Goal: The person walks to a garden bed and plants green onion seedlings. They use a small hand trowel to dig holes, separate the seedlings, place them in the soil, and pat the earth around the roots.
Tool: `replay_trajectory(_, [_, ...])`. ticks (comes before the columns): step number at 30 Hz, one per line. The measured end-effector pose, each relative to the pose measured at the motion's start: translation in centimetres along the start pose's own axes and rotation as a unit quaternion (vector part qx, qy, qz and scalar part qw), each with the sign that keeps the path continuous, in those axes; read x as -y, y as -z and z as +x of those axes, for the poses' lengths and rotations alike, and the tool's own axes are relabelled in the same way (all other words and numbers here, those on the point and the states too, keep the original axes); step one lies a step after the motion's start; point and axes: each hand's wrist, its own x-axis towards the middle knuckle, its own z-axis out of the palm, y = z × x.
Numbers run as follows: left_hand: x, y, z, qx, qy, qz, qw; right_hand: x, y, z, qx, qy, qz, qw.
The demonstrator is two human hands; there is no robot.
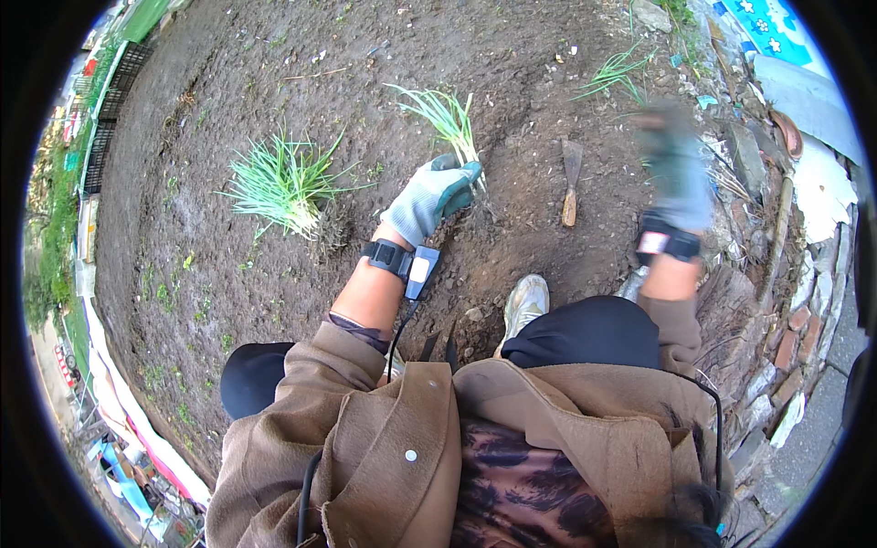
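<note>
My left hand [431,196], in a white and green work glove, is closed round the lower stems of a small bunch of green onion seedlings [449,123]. Their leaves point up and away, and the roots hang near the soil. My right hand [674,169], also gloved, is smeared by motion at the right, close to the plot's stony edge; its fingers cannot be made out. Between the hands a trowel [571,178] with a wooden handle and flat metal blade lies on the soil. Farther left lies a larger clump of green onion seedlings [288,187], with dark soil at its roots.
A few green onion plants [617,75] stand at the far right, beyond my right hand. Stones and bricks [790,352] edge the plot on the right, beside a wooden stick [778,228]. My shoe [527,306] rests on the bare soil [192,301]. Dark crates [114,91] line the far left.
</note>
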Motion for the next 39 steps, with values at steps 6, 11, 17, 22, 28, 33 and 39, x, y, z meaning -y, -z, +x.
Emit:
replay_trajectory(6, [0.1,-2.1,0.2,-0.062,-0.050,-0.021,0.997,-11.7,-12.5,-2.3,0.288,-0.157,-0.182,0.927])
replay_trajectory(11, [0.2,-1.7,0.7,-0.030,-0.009,0.040,0.999,-13.6,-10.6,-2.7,0.265,-0.252,-0.073,0.928])
replay_trajectory(17, [1.7,-1.9,2.7,0.050,-0.077,0.046,0.995,-14.0,-9.6,-3.6,0.244,-0.268,0.005,0.932])
replay_trajectory(22, [1.8,-2.0,3.2,0.028,-0.102,0.095,0.990,-15.4,-8.8,-3.9,0.228,-0.259,0.031,0.938])
replay_trajectory(28, [1.4,-2.0,2.6,-0.003,0.017,0.077,0.997,-15.3,-8.8,-4.0,0.247,-0.305,0.050,0.918])
replay_trajectory(33, [1.7,-2.2,2.7,-0.004,0.028,0.048,0.998,-14.6,-8.8,-4.0,0.268,-0.286,0.005,0.920])
replay_trajectory(39, [1.8,-1.9,2.8,-0.001,0.024,0.024,0.999,-14.1,-8.9,-3.8,0.260,-0.294,0.017,0.919])
